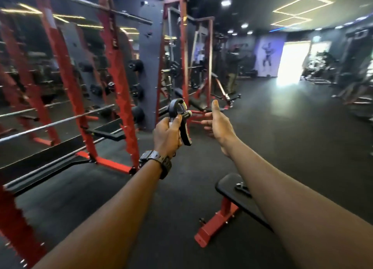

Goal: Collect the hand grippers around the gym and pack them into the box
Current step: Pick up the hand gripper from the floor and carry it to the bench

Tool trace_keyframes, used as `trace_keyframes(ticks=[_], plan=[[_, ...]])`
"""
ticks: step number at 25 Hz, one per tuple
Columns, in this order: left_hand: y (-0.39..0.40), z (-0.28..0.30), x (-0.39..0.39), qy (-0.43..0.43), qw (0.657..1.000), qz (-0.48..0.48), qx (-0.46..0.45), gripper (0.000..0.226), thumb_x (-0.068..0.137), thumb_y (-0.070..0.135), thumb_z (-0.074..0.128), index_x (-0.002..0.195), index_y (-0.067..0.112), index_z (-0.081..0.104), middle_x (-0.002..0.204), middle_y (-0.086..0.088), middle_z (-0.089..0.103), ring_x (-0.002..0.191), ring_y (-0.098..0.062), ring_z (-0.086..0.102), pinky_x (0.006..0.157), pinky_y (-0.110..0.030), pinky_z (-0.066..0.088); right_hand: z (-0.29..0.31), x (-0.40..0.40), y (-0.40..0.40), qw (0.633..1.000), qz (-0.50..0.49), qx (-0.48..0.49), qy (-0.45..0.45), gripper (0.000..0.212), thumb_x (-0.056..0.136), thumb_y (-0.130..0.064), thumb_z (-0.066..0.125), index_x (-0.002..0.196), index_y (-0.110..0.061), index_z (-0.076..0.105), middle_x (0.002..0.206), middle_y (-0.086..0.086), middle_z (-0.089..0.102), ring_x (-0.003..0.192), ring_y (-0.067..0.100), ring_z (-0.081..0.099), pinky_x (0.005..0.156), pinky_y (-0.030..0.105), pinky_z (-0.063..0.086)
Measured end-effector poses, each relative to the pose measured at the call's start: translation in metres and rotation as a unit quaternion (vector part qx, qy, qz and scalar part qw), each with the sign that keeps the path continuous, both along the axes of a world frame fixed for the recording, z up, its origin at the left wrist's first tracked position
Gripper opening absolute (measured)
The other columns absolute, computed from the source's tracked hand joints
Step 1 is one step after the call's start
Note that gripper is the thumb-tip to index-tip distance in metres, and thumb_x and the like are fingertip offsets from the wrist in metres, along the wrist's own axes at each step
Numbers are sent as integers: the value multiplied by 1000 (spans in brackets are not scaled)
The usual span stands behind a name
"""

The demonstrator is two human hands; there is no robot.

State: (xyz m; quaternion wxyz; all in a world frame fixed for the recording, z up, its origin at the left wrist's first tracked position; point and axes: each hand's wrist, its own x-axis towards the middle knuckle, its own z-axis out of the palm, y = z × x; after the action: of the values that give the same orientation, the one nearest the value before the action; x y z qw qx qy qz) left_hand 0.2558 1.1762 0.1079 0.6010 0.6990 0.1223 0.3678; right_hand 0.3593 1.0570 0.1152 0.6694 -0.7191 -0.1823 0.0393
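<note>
Hand gripper (pixel 180 120) upright in left hand (pixel 166 136), fingers wrapped round one handle, spring end up: carry grip for transport. Right hand (pixel 219 125) empty, relaxed open, thumb raised, just beside. Second dark item on bench (pixel 228 185), blurred. Box not in view.

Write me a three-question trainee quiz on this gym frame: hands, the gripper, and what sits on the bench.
1. True or false: the left hand holds a hand gripper.
2. The right hand is: A) gripping a barbell, B) open and holding nothing, C) holding the box.
3. Fill in: a small dark object lies on the black pad of the red-framed ____ at lower right.

Key
1. True; its fingers are curled round one handle, spring end up.
2. B; the thumb is up and the fingers are loose.
3. bench; the object is partly hidden by the right forearm, so whether it is another gripper cannot be told.
</note>
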Motion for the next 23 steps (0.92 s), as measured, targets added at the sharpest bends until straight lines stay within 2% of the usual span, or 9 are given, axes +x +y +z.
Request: trace_keyframes(ticks=[2,5,9,11,14,16,19,23], plan=[[-47,-6,30,10,999,-51,-3,37,94,39,55,86,3,58,57,-1,51,42,-13,46,42,-26,39,-5,14,-57,998,-61,-10,7,74,87,-79,25,108,-20,65,103,6,74,107,27,67,100,46,48],[-108,-14,56,14,993,-121,-10,31,96,38,54,86,9,56,59,-3,51,45,-15,46,44,-27,38,-11,24,-126,991,-128,-21,10,65,88,-78,25,96,-25,62,100,5,73,108,28,66,100,48,49],[-171,-24,69,23,982,-188,-19,35,98,33,53,92,-1,60,63,-6,50,46,-14,44,39,-23,39,-21,24,-200,980,-199,-5,28,60,89,-78,29,88,-26,60,94,4,72,89,23,64,82,41,47],[-193,-26,71,30,978,-207,-21,31,98,32,53,89,3,60,63,-6,50,47,-15,44,38,-21,39,-27,21,-227,973,-229,4,29,61,88,-78,31,88,-24,60,90,4,72,80,19,62,76,37,45],[-219,-31,75,29,970,-240,-15,27,97,35,54,84,11,57,61,-5,50,46,-15,45,42,-25,41,-33,13,-257,964,-265,10,31,61,88,-77,32,87,-23,59,82,1,69,69,15,57,68,32,42],[-237,-36,76,33,965,-260,-7,26,93,39,59,89,15,54,61,-4,52,45,-17,47,46,-29,42,-39,4,-276,957,-286,1,41,59,90,-76,31,88,-24,59,83,1,68,70,15,57,70,33,43],[-269,-52,79,33,952,-304,-7,26,92,36,62,107,18,49,66,-6,54,44,-17,47,41,-26,41,-54,-15,-311,941,-333,-18,62,59,92,-74,29,92,-24,60,90,1,69,77,15,61,78,36,46],[-321,-92,83,61,932,-358,16,14,95,28,59,104,19,55,83,-12,62,52,-22,54,38,-24,42,-79,-43,-368,912,-396,-34,99,62,94,-71,30,102,-19,62,92,2,68,75,15,58,69,31,46]])
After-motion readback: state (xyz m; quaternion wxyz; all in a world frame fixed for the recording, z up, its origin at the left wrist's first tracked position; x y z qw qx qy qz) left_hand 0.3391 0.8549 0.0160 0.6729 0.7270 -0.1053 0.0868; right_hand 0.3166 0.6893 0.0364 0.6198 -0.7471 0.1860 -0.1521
